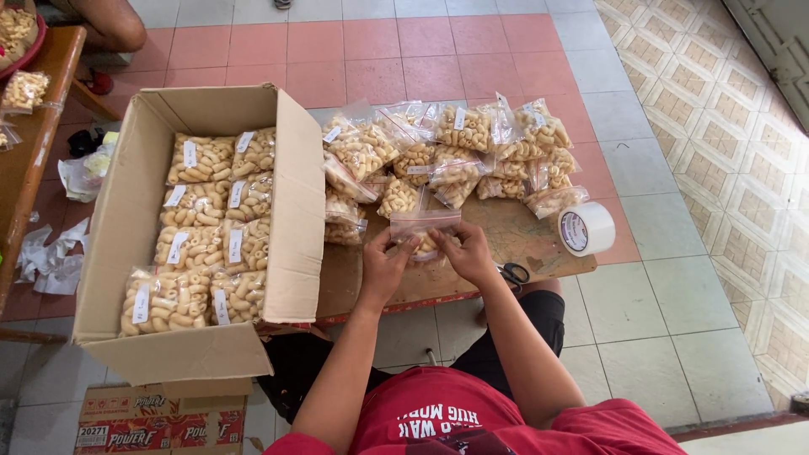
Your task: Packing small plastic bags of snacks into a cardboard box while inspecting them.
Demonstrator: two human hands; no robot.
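A small clear plastic bag of pale tube-shaped snacks point(424, 227) is held between both hands above a low wooden table point(522, 240). My left hand point(386, 268) grips its left side and my right hand point(465, 253) grips its right side. Just beyond the hands lies a heap of several similar filled bags point(455, 156). To the left stands an open cardboard box point(291, 194) packed with rows of the same bags, each with a white label.
A roll of white tape point(586, 228) sits at the table's right edge, and scissors point(511, 273) lie by my right wrist. Another person's leg point(114, 24) and a wooden bench point(34, 126) with more bags are at top left. A printed flat carton point(160, 421) lies on the tiled floor.
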